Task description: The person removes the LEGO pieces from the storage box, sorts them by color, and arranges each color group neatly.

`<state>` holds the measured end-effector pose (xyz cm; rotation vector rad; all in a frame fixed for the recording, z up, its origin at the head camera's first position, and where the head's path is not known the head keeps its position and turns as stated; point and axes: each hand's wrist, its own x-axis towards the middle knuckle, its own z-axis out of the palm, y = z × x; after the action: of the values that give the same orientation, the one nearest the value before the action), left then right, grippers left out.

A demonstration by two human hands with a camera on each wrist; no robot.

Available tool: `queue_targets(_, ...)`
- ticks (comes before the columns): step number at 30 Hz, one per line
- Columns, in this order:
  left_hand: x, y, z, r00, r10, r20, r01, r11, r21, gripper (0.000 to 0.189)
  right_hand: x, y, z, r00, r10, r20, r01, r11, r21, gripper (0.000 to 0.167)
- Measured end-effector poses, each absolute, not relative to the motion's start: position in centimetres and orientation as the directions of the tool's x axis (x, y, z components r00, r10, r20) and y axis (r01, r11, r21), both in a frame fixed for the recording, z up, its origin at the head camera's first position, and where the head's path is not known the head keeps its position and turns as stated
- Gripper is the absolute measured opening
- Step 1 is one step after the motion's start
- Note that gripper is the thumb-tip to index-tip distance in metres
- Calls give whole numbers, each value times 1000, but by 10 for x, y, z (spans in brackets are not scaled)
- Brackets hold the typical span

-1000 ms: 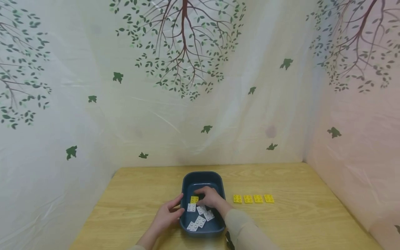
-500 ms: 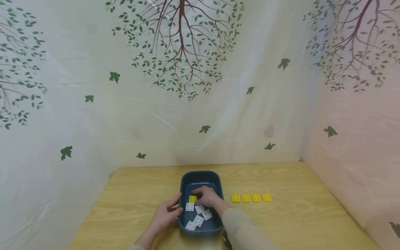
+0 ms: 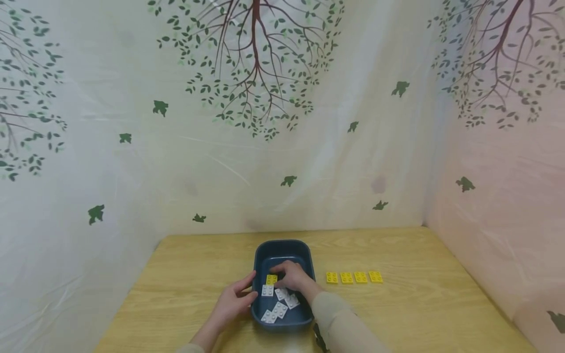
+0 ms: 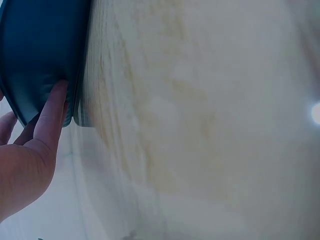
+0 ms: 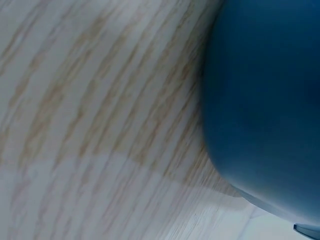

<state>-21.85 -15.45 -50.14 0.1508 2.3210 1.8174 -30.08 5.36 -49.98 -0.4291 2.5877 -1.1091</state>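
Observation:
A dark blue plastic bin (image 3: 284,323) stands on the wooden table. My left hand (image 3: 231,305) rests along its left side, fingers extended; the left wrist view shows fingers (image 4: 50,115) lying against the blue wall. Inside the bin reaches my right hand (image 3: 295,275), thumb and index finger on either side of a yellow toy brick (image 3: 271,279). I cannot tell whether they pinch it. Several white toy bricks (image 3: 279,310) lie nearer the front of the bin. The right wrist view has only the bin's outer wall (image 5: 265,110); the hand is hidden there.
Right of the bin, several yellow bricks (image 3: 346,278) form a row on the table (image 3: 419,314). A small dark object (image 3: 320,338) is partly hidden by the right sleeve (image 3: 344,321). Behind the table hangs a pale sheet (image 3: 229,171) with printed trees.
The head view has shifted slightly. Both hands, the bin and the bricks keep the same places relative to one another.

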Motion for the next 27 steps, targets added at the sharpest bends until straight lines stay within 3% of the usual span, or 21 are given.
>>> queue_targets(27, -212, -150, -501, -980, 179, -92, -43, 265, 963, 59, -298, 57, -503, -897, -421, -134, -178, 621, -763, 35)
